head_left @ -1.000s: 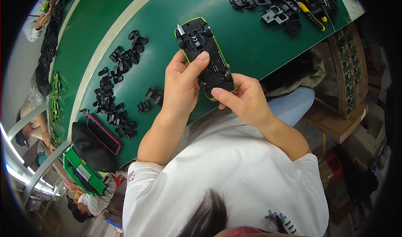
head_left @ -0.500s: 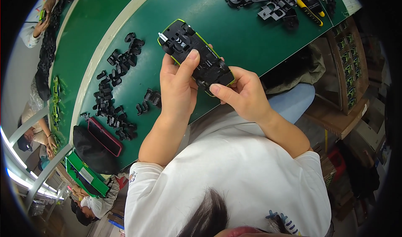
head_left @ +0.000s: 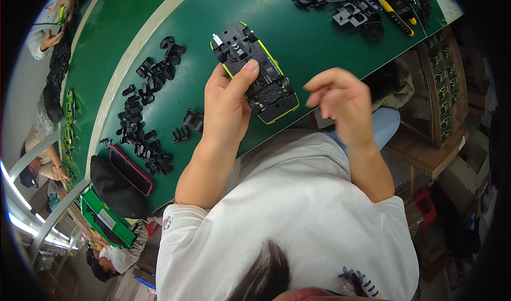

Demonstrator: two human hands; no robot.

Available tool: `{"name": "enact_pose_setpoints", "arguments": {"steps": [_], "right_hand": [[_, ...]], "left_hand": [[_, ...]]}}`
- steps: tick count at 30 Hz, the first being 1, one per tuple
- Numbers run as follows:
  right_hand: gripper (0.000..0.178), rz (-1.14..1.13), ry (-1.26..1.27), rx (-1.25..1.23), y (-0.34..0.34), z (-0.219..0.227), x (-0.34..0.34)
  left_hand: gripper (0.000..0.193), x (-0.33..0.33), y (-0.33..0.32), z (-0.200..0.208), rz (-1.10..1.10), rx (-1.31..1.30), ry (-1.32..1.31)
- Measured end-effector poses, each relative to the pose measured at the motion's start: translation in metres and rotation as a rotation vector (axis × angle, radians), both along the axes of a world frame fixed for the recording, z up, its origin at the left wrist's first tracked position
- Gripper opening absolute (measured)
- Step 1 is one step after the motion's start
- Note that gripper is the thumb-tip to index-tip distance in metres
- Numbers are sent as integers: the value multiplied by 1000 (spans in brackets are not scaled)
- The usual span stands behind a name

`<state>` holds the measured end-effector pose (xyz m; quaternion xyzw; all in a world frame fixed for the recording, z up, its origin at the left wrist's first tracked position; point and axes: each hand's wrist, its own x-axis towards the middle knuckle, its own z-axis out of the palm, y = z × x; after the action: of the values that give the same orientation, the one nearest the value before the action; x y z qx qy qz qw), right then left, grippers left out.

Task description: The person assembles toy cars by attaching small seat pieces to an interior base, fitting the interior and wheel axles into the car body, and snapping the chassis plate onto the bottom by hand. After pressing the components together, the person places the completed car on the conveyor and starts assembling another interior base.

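Observation:
My left hand (head_left: 228, 96) grips a toy car (head_left: 270, 83) turned upside down, its thumb pressed on the underside. The car's base is black with small markings, and bright yellow-green body edges show around it. A silver cylinder-like piece juts out at its far left corner. Off to the car's right, my right hand (head_left: 343, 101) is in the air, apart from it. Its fingers are loosely bent and somewhat blurred, with nothing visible between them.
Small black parts (head_left: 138, 117) lie scattered on the green table (head_left: 298, 35) at left, near a dark red-edged phone-like case (head_left: 130, 170). Black moulded parts (head_left: 354, 8) and yellow-handled pliers (head_left: 396, 18) sit far right. A wooden rack (head_left: 426, 141) of greenish pieces stands right. Co-workers are at left.
My right hand has let go of the toy car's near end and moved right, away from it. The left hand still holds the car, which has shifted slightly right.

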<state>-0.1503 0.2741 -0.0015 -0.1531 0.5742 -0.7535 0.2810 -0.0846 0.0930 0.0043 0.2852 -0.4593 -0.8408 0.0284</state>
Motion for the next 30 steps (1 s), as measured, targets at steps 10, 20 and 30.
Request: {"name": "enact_pose_setpoints", "arguments": {"steps": [10, 20, 30], "right_hand": [[93, 122, 93, -45, 34, -1, -12], [57, 70, 175, -1, 24, 0, -2], [78, -258, 975, 422, -26, -3, 20]], "left_hand": [[38, 0, 0, -4, -5, -2, -4], [41, 3, 4, -1, -1, -64, 21], [41, 3, 17, -1, 132, -141, 160]]}}
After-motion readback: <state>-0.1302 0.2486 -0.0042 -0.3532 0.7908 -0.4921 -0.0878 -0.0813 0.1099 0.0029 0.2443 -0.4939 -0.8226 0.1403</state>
